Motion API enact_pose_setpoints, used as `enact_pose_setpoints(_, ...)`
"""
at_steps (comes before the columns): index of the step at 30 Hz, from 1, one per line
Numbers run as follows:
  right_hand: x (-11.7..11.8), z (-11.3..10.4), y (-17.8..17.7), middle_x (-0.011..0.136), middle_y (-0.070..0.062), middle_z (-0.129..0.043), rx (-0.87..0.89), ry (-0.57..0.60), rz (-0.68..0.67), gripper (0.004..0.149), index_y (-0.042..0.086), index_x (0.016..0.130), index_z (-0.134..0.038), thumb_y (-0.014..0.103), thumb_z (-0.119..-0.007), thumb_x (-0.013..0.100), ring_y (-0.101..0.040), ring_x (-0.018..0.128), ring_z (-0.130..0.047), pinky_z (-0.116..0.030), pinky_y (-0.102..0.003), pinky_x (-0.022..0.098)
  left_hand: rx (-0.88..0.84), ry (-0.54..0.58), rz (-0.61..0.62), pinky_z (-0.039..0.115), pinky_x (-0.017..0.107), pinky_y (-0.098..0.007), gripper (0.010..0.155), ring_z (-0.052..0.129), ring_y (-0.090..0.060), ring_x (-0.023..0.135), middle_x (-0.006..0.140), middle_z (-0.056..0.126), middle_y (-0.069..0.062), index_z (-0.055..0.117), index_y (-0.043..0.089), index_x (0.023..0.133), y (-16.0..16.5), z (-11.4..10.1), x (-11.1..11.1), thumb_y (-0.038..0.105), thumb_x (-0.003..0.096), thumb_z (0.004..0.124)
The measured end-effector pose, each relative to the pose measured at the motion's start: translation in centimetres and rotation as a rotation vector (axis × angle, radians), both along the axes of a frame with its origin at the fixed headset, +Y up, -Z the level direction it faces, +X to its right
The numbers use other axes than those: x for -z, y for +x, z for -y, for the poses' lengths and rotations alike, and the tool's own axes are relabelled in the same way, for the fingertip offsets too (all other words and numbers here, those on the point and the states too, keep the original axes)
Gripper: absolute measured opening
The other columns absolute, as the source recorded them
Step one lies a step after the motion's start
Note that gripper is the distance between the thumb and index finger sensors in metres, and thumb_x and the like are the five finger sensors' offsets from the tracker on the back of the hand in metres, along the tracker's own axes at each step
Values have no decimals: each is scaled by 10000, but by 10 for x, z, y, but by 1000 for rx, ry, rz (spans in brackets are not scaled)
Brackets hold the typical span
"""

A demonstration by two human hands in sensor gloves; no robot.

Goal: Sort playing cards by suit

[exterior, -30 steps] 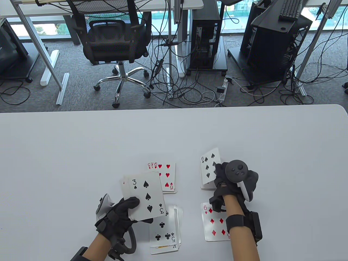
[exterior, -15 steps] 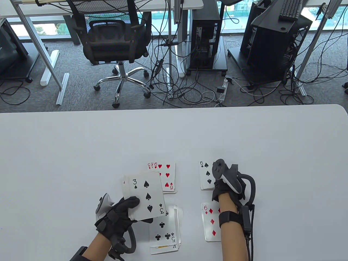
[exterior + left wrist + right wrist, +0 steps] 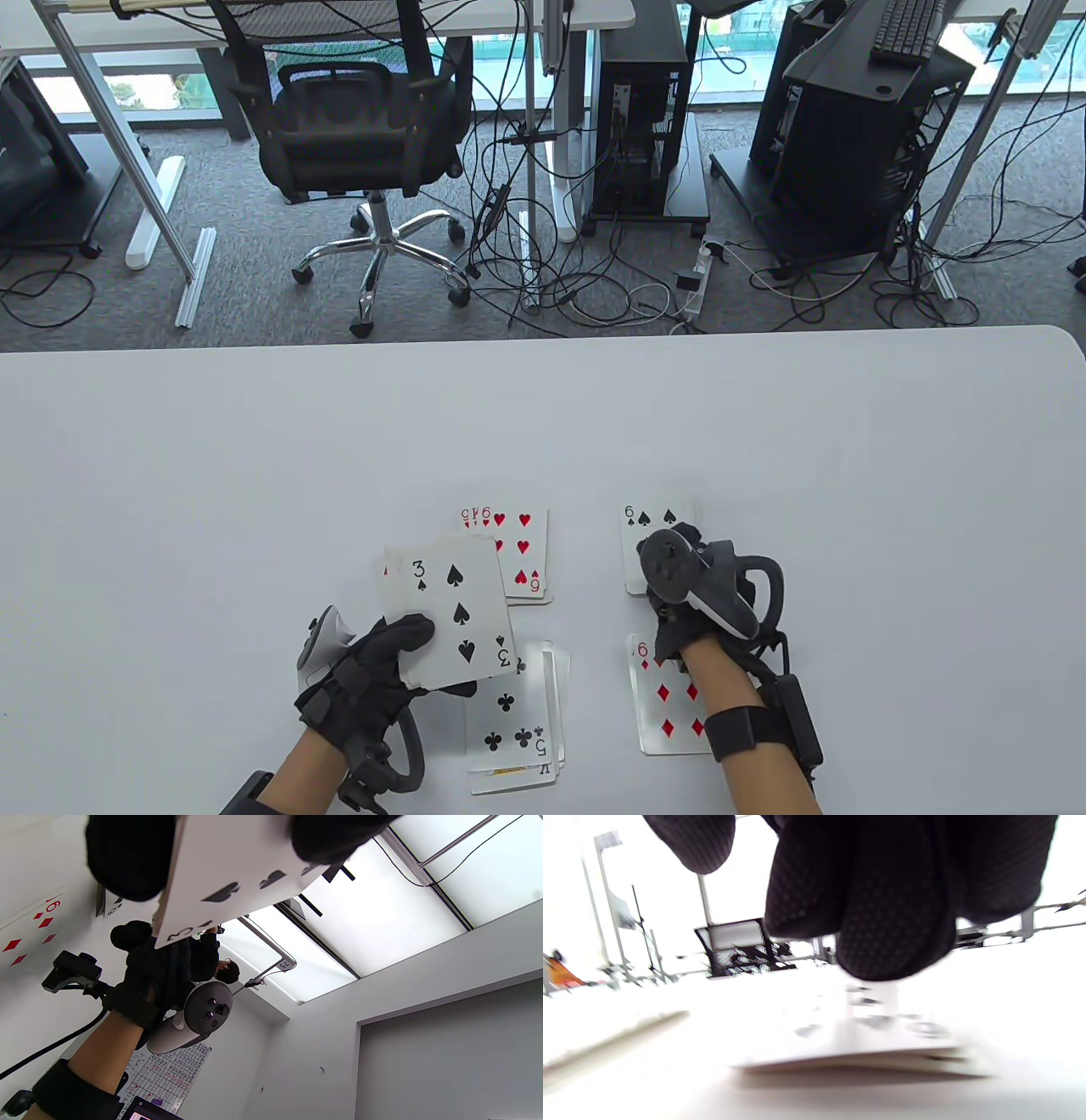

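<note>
My left hand (image 3: pixel 397 655) grips a face-up stack of cards (image 3: pixel 450 613) with the 3 of spades on top; its thumb lies on the card face. In the left wrist view the same stack (image 3: pixel 229 874) sits between thumb and fingers. My right hand (image 3: pixel 687 545) hovers over the near half of the spades pile (image 3: pixel 657 519), whose top card is the 6 of spades, and holds nothing. In the right wrist view its fingertips (image 3: pixel 891 925) hang just above that pile (image 3: pixel 865 1039). Hearts pile (image 3: pixel 519 552), clubs pile (image 3: pixel 516 722) and diamonds pile (image 3: pixel 666 709) lie face up.
The white table (image 3: pixel 254 458) stretches far beyond the cards on every side. Past its far edge are an office chair (image 3: pixel 356 127), computer towers and tangled cables on the floor. The right forearm crosses the diamonds pile.
My right hand laid the 6 of spades flat on the spades pile, let go and drew back toward the near edge. The left hand and its stack stayed still.
</note>
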State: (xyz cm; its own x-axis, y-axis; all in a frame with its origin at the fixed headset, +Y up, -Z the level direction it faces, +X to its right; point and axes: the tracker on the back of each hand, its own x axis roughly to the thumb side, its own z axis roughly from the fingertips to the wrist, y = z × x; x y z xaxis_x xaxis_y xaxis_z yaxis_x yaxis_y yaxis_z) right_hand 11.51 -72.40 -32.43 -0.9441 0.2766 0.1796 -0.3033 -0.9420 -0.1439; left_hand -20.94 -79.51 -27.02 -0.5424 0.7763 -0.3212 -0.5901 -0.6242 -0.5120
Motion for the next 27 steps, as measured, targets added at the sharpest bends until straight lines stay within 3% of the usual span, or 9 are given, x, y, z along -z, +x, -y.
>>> enact_pose_setpoints(5,-28,-4,-41,466,-167,-933,417,-30,-223,644,-209,830,-682,382,-611,582,-381,348,-960,-792,-573,374,8,-1,-2,805,551,-492,557,728,-404,938,1134,547,-75,387,239,1112,0,0,0,367,641,655)
enact_pose_setpoints(7,-37,-2,-60,492,-186,-926,496,-52,-306,678,-218,847,-661,405,-592,589,-399,374,-952,-781,-587,385,8,-6,-1,804,552,-492,557,726,-404,939,1135,546,-73,387,240,1112,0,0,-1,367,641,654)
enact_pose_setpoints(12,-53,4,-89,584,-222,-882,464,-73,-418,801,-238,902,-554,489,-618,572,-438,454,-920,-746,-620,425,14,-10,-7,802,553,-493,557,724,-405,940,1135,545,-72,386,239,1112,0,0,-1,366,641,654)
enact_pose_setpoints(14,-58,7,-93,677,-236,-813,451,-98,-440,862,-232,938,-423,509,-644,559,-458,535,-877,-722,-632,456,15,-8,-6,802,553,-494,558,724,-405,940,1135,545,-74,386,238,1113,0,0,-1,367,640,654)
enact_pose_setpoints(18,-67,8,-101,696,-217,-782,464,-49,-444,875,-227,913,-415,502,-704,523,-447,558,-864,-725,-622,464,16,-10,2,801,553,-495,558,724,-406,940,1136,544,-73,386,239,1113,0,1,-1,366,641,655)
enact_pose_setpoints(23,-72,10,-107,631,-148,-814,509,-5,-429,787,-200,882,-479,435,-749,502,-376,507,-904,-769,-573,438,20,-5,4,799,555,-496,557,721,-406,942,1136,545,-70,389,243,1112,0,0,-1,369,640,657)
enact_pose_setpoints(27,-72,11,-103,543,-91,-859,582,6,-384,629,-155,829,-574,349,-756,502,-306,429,-947,-817,-520,396,34,1,15,793,559,-501,556,719,-405,944,1138,545,-69,391,243,1112,0,1,-1,370,641,657)
